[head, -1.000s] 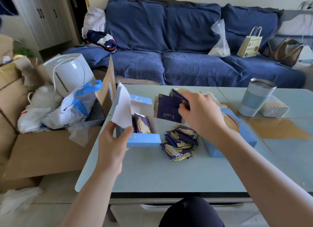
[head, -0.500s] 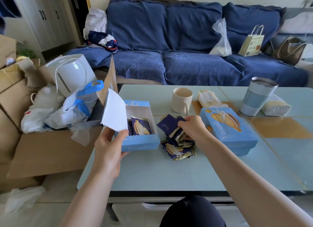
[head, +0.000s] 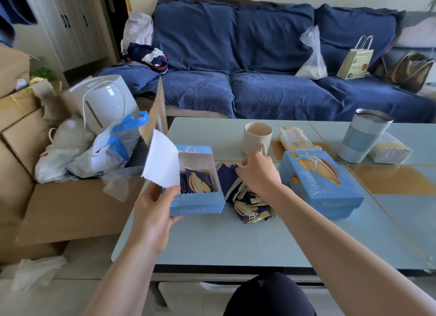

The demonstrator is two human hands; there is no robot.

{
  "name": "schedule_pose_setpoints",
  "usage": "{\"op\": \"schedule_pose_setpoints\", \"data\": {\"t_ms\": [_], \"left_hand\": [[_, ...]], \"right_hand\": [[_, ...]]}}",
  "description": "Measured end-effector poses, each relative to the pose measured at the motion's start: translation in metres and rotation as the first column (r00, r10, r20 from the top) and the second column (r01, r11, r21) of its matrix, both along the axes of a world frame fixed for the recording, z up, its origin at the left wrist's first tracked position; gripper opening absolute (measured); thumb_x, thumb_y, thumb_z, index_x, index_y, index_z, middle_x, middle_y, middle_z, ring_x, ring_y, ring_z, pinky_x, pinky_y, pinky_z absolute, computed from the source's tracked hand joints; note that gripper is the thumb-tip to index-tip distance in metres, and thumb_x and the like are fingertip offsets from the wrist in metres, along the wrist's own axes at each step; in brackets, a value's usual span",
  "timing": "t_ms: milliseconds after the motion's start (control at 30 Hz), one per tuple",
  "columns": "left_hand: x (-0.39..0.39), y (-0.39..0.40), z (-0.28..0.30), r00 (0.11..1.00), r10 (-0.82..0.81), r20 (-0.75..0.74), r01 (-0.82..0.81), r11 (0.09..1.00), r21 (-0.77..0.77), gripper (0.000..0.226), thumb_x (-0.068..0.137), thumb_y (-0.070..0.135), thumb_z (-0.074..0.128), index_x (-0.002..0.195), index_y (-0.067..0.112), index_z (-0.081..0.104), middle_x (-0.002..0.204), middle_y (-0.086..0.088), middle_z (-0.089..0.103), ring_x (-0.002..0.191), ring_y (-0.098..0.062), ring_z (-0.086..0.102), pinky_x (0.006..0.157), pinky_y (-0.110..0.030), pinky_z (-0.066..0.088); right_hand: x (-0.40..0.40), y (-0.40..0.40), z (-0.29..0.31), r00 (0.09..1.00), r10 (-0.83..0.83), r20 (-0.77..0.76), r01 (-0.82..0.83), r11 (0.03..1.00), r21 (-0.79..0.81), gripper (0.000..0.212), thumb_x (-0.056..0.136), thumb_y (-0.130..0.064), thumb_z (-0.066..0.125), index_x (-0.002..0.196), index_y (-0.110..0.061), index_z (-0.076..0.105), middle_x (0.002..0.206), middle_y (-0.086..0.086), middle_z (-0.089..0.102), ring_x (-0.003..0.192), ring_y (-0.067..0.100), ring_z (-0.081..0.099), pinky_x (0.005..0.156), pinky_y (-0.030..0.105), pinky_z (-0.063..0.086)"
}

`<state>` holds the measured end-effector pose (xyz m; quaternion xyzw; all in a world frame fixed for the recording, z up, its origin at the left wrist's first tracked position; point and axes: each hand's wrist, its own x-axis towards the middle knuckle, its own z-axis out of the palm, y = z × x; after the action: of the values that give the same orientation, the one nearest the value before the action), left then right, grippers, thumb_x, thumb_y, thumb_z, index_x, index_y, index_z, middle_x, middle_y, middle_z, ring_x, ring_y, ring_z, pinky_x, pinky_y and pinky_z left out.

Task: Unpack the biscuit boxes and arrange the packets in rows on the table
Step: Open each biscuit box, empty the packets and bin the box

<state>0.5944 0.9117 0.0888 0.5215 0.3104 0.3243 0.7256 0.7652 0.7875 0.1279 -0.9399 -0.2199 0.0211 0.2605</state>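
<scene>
An open light-blue biscuit box (head: 197, 203) sits at the table's left, with dark blue packets (head: 199, 180) still inside it. My left hand (head: 155, 212) grips the box's front left corner and holds its white lid flap (head: 162, 161) up. To the right of the box lies a loose pile of packets (head: 250, 208). My right hand (head: 258, 173) is down on that pile, fingers curled on a few dark blue packets (head: 226, 177) that lean against the box's side. A second, closed blue box (head: 323, 186) lies to the right of the pile.
Behind the pile stand a cream mug (head: 257, 136) and a wrapped pack (head: 297, 140). A steel-lidded tumbler (head: 361, 136) and another wrapped pack (head: 389, 150) are at the right. A cardboard carton full of bags (head: 77, 197) stands against the table's left edge; a blue sofa (head: 259, 63) is beyond.
My right hand has come down from above the table with a bunch of packets and set them on the pile beside the open box. The left hand has kept its hold on the box.
</scene>
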Motion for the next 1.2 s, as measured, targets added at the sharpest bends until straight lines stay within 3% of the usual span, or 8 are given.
{"op": "schedule_pose_setpoints", "data": {"t_ms": [167, 267, 367, 433, 567, 800, 1033, 1200], "left_hand": [[0.002, -0.005, -0.002, 0.995, -0.089, 0.034, 0.088, 0.996, 0.019, 0.022, 0.086, 0.004, 0.063, 0.079, 0.024, 0.070, 0.076, 0.003, 0.062, 0.075, -0.016, 0.061, 0.068, -0.036, 0.058], [0.004, -0.009, -0.004, 0.991, -0.130, 0.034, 0.128, 0.990, 0.059, 0.032, 0.086, 0.003, 0.063, 0.066, 0.028, 0.069, 0.063, 0.009, 0.057, 0.064, -0.009, 0.060, 0.061, -0.032, 0.056], [0.005, -0.013, -0.003, 0.980, -0.195, 0.042, 0.192, 0.979, 0.067, 0.023, 0.080, 0.008, 0.067, 0.067, 0.027, 0.069, 0.065, 0.007, 0.056, 0.068, -0.012, 0.061, 0.064, -0.035, 0.054], [0.004, -0.016, -0.001, 0.971, -0.236, 0.043, 0.233, 0.970, 0.069, 0.011, 0.071, 0.017, 0.070, 0.071, 0.027, 0.071, 0.068, 0.005, 0.060, 0.073, -0.015, 0.064, 0.064, -0.035, 0.053], [0.001, -0.019, 0.005, 0.957, -0.290, 0.032, 0.286, 0.955, 0.082, 0.025, 0.057, 0.031, 0.074, 0.081, 0.028, 0.073, 0.079, 0.001, 0.067, 0.080, -0.016, 0.066, 0.067, -0.038, 0.050], [-0.002, -0.023, 0.005, 0.950, -0.312, -0.005, 0.310, 0.944, 0.116, 0.021, 0.066, 0.025, 0.072, 0.083, 0.036, 0.073, 0.076, 0.007, 0.068, 0.070, -0.006, 0.066, 0.062, -0.032, 0.052], [-0.005, -0.024, 0.002, 0.941, -0.335, -0.049, 0.339, 0.928, 0.153, 0.032, 0.055, 0.041, 0.073, 0.086, 0.038, 0.072, 0.078, 0.006, 0.070, 0.070, -0.006, 0.067, 0.061, -0.028, 0.053], [-0.003, -0.024, 0.004, 0.940, -0.334, -0.072, 0.342, 0.916, 0.209, 0.034, 0.057, 0.041, 0.072, 0.091, 0.040, 0.071, 0.084, 0.006, 0.072, 0.074, -0.008, 0.068, 0.063, -0.031, 0.052]], "right_hand": [[-0.015, -0.007, 0.021, 0.933, 0.314, 0.176, -0.341, 0.927, 0.158, 0.025, 0.090, -0.011, 0.058, 0.113, -0.009, 0.068, 0.108, 0.003, 0.071, 0.102, 0.020, 0.064, 0.090, 0.027, 0.049], [-0.029, -0.005, 0.029, 0.858, 0.476, 0.194, -0.499, 0.862, 0.092, 0.023, 0.089, -0.015, 0.060, 0.110, -0.013, 0.069, 0.106, -0.002, 0.072, 0.101, 0.016, 0.063, 0.081, 0.015, 0.041], [-0.037, -0.001, 0.032, 0.806, 0.581, 0.116, -0.583, 0.812, -0.017, 0.030, 0.087, -0.017, 0.060, 0.116, -0.010, 0.063, 0.111, 0.004, 0.069, 0.102, 0.023, 0.059, 0.088, 0.032, 0.045], [-0.042, -0.001, 0.033, 0.772, 0.626, 0.111, -0.627, 0.778, -0.025, 0.023, 0.083, -0.013, 0.058, 0.105, -0.005, 0.060, 0.089, 0.000, 0.064, 0.080, 0.017, 0.054, 0.073, 0.034, 0.043], [-0.044, -0.003, 0.035, 0.760, 0.649, 0.029, -0.648, 0.761, -0.030, 0.010, 0.081, -0.011, 0.056, 0.086, -0.017, 0.050, 0.066, -0.012, 0.044, 0.065, 0.009, 0.040, 0.057, 0.021, 0.030], [-0.039, -0.008, 0.041, 0.772, 0.623, -0.127, -0.632, 0.774, -0.039, 0.039, 0.082, -0.015, 0.060, 0.120, -0.015, 0.053, 0.100, -0.002, 0.059, 0.091, 0.015, 0.050, 0.076, 0.025, 0.040], [-0.027, -0.013, 0.043, 0.751, 0.597, -0.281, -0.634, 0.772, -0.053, 0.026, 0.078, -0.027, 0.072, 0.071, -0.015, 0.051, 0.061, -0.007, 0.043, 0.053, 0.009, 0.039, 0.051, 0.021, 0.030], [-0.022, -0.015, 0.042, 0.740, 0.605, -0.293, -0.636, 0.771, -0.015, 0.022, 0.081, -0.027, 0.072, 0.070, -0.018, 0.055, 0.049, -0.017, 0.044, 0.045, 0.001, 0.041, 0.046, 0.012, 0.031]]}}
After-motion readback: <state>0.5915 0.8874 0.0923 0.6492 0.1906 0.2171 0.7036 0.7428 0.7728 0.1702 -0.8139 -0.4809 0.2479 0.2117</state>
